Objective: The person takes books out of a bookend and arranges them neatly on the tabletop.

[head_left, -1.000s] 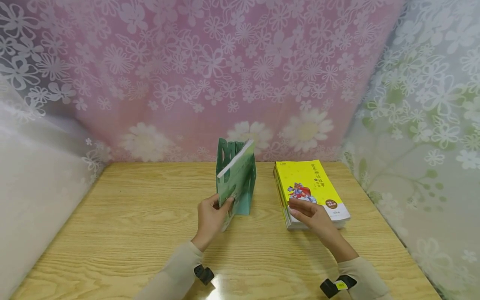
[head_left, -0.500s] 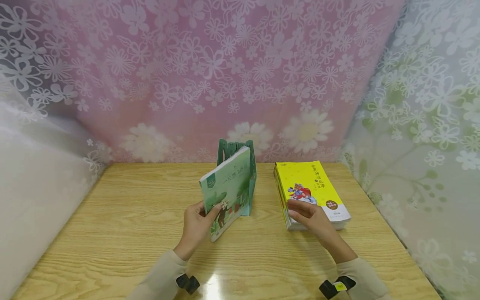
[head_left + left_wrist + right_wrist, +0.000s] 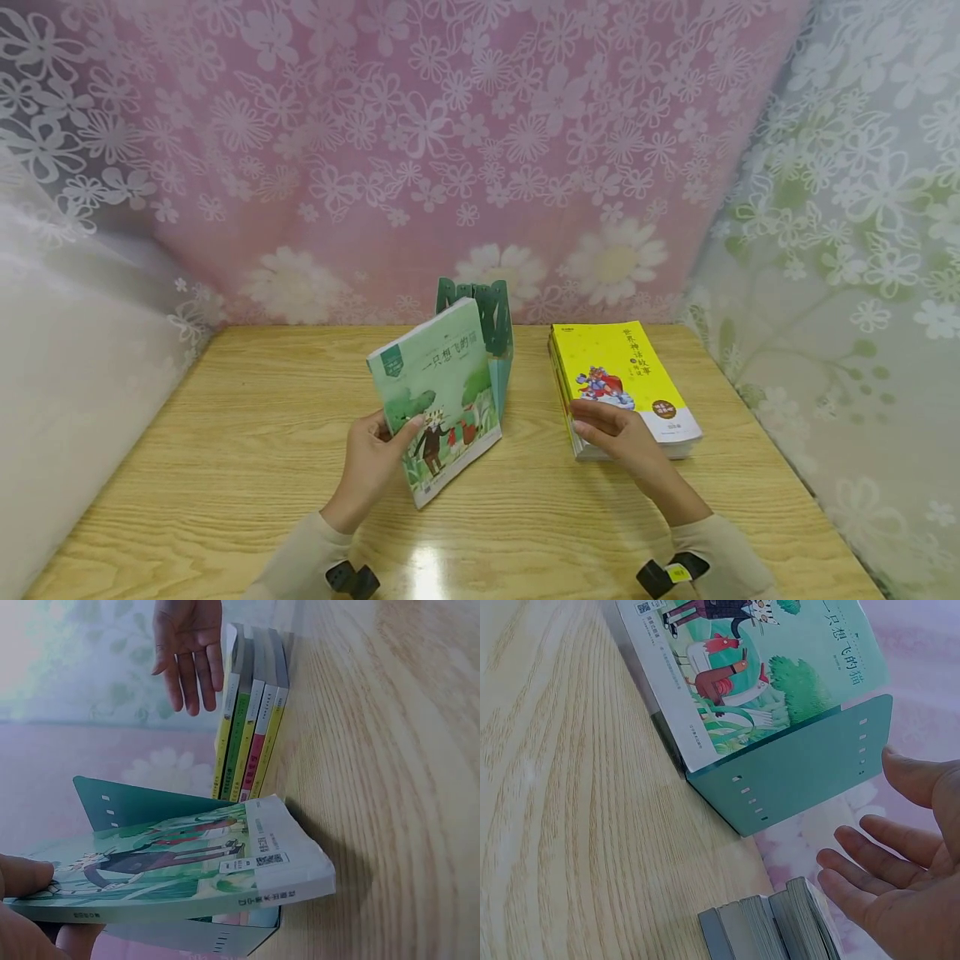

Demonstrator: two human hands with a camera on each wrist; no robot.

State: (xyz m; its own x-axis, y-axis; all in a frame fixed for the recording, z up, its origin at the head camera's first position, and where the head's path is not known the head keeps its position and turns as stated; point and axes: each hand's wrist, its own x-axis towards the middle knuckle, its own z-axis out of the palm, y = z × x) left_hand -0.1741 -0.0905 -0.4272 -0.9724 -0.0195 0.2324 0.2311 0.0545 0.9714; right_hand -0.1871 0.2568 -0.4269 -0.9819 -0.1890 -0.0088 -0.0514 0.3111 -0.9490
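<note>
My left hand [image 3: 369, 467] grips a green paperback book [image 3: 450, 375] by its left edge, thumb on the illustrated cover and fingers behind. The book tilts upright, its cover facing me. Right behind it stands a green metal bookend [image 3: 497, 321], partly hidden by the book; its slotted side panel [image 3: 802, 772] shows in the right wrist view. My right hand [image 3: 626, 437] hovers by the near left part of a book stack [image 3: 645, 358] topped with a yellow cover. Its fingers are extended and nothing is in them, as the left wrist view shows the bare palm [image 3: 189, 637].
The stack's several spines [image 3: 251, 742] show yellow, green, white and pink in the left wrist view. Everything stands on a wood-grain table [image 3: 262, 400]. A pink floral curtain [image 3: 360, 167] hangs behind, with a pale floral sheet [image 3: 855, 292] at the right.
My left hand has drawn the green book left and towards me, away from the bookend, turning its cover more to face me. My right hand has barely moved.
</note>
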